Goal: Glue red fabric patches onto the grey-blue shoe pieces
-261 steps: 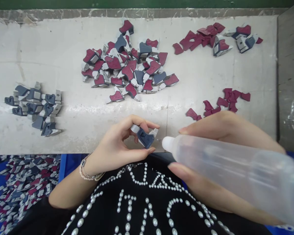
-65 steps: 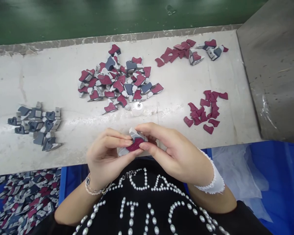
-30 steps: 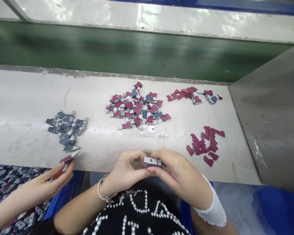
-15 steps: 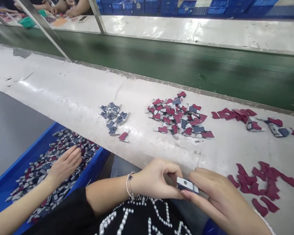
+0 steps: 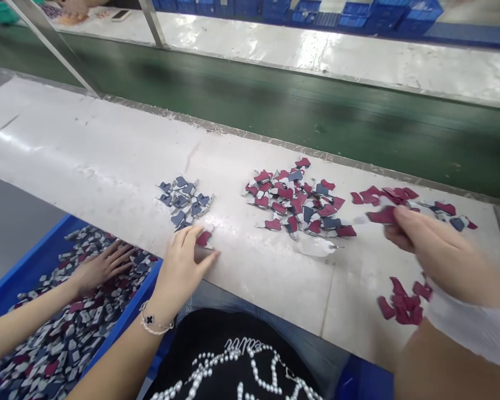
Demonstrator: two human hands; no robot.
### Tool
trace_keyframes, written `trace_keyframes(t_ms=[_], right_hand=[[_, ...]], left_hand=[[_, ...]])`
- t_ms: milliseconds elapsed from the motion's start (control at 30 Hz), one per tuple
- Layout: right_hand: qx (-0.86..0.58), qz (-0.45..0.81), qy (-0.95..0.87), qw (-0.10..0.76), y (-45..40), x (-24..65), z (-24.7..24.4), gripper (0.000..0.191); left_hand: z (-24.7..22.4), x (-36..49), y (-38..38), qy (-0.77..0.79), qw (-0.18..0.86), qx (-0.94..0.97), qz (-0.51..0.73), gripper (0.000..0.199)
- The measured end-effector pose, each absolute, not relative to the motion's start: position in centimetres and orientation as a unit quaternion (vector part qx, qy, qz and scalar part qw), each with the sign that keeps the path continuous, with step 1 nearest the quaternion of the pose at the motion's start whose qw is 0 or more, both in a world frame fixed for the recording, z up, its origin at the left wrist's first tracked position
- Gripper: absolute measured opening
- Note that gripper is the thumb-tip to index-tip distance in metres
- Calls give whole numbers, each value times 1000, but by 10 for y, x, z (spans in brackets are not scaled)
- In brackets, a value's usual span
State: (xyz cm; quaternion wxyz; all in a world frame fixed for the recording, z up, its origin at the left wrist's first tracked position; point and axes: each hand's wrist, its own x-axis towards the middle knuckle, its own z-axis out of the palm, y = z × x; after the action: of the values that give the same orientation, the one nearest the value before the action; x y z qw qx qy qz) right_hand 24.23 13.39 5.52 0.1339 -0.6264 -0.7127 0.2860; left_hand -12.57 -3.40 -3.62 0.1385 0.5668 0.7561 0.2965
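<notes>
My left hand point(image 5: 183, 272) rests on the near side of the table, thumb apart from the fingers. Beside its fingertips lies a small maroon-and-white block point(image 5: 203, 239), partly covered by the hand. Just beyond is a cluster of navy-and-white blocks point(image 5: 186, 195). Over at the right, my right hand point(image 5: 445, 250), blurred, pinches a maroon-faced piece with a whitish end point(image 5: 382, 215) above the table. Behind that hand lie loose maroon patches point(image 5: 394, 194); more maroon patches point(image 5: 402, 303) are scattered nearer to me.
A pile of maroon and navy blocks point(image 5: 298, 203) covers mid-table, a translucent bottle with a thin tip point(image 5: 316, 244) before it. At lower left, another person's hand point(image 5: 102, 269) reaches into a blue bin point(image 5: 62, 228) of blocks. A green belt point(image 5: 275, 105) runs behind.
My hands have parted from the block they both held. The left moved left to the small cluster; the right moved right and up with a maroon-faced piece. The other person's hand has spread its fingers.
</notes>
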Motion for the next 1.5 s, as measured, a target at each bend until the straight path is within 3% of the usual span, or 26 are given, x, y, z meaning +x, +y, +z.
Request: trace_keyframes(t_ms=[100, 300, 500, 700, 900, 1100, 1233, 1500], right_hand=[[-600, 400, -686, 94, 158, 204, 49, 45], [-581, 389, -711, 76, 154, 191, 56, 37], [-590, 346, -720, 114, 110, 225, 80, 24], [-470, 338, -791, 199, 53, 234, 95, 10], [-368, 397, -814, 210, 26, 199, 94, 36], [-343, 407, -811, 243, 18, 197, 82, 12], [-336, 399, -808, 273, 15, 205, 80, 7], [-319, 404, -804, 298, 10, 211, 76, 3]], left_hand=[[-45, -127, -36, 741, 164, 559, 334, 51], [-6, -109, -36, 662, 351, 509, 423, 51], [24, -88, -33, 563, 431, 509, 488, 60], [36, -66, -24, 478, 499, 539, 481, 62], [44, -41, -18, 430, 558, 550, 449, 65], [43, -23, -18, 409, 583, 557, 428, 61], [43, -17, -20, 405, 578, 565, 428, 60], [45, -8, -13, 366, 396, 702, 466, 36]])
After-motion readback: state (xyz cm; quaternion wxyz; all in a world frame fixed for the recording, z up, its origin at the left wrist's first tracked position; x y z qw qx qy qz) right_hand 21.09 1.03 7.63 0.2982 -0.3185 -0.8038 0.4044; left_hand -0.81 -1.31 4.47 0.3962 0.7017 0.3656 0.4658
